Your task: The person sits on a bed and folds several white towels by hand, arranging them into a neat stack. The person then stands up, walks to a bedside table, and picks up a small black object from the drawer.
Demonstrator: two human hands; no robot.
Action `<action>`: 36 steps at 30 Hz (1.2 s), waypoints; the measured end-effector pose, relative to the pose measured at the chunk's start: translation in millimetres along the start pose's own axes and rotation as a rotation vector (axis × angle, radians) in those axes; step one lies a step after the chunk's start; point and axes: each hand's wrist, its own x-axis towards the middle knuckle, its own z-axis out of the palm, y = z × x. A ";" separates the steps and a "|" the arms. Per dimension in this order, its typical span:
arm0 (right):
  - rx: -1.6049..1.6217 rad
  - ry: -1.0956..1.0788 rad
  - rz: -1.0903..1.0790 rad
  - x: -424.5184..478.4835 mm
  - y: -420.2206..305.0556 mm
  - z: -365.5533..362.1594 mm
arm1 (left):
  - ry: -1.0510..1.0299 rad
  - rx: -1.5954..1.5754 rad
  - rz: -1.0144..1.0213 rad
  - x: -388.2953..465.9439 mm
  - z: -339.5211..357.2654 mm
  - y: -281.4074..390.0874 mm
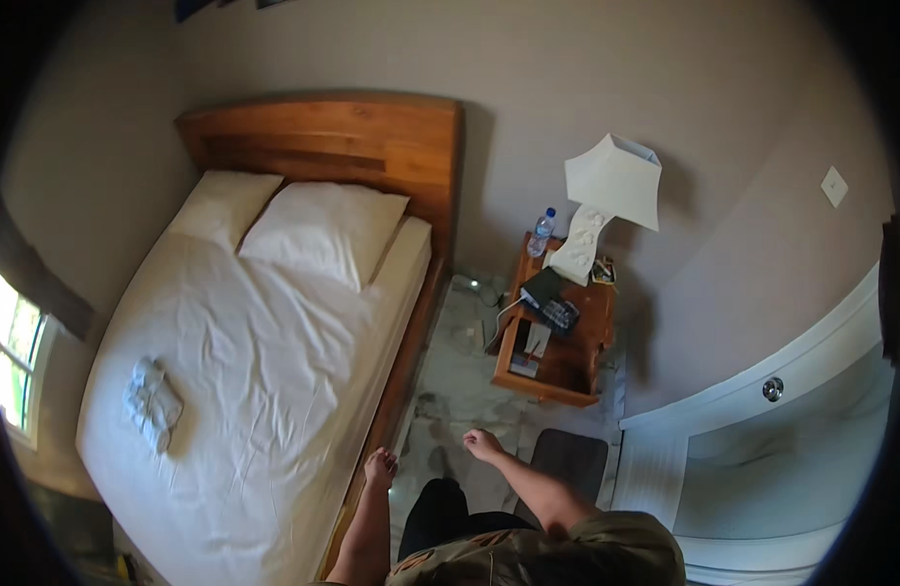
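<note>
My left hand (381,467) is loosely curled beside the wooden side rail (403,351) of a bed, with nothing visible in it. Over the marble-look floor (457,388), my right hand (483,444) forms a loose fist, and I see no object in it. In front of that hand stands a wooden nightstand (592,308) whose drawer (545,388) is pulled out, with papers (536,340) and a red pen-like item inside. To my left, a white sheet (274,410) covers the mattress, with two pillows (321,227) by the headboard (310,139). A crumpled pale-blue cloth (153,403) lies on the sheet.
A white table lamp (614,179), a plastic water bottle (542,233), a dark flat item (541,287) and a patterned dark item (561,315) stand or lie on the nightstand. A white cable (499,319) hangs down. A grey mat (570,461) lies near the white door (772,454).
</note>
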 end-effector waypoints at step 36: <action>0.572 1.072 0.276 295.9 128.6 -370.5 | 0.073 0.717 -0.086 117.0 417.8 -64.3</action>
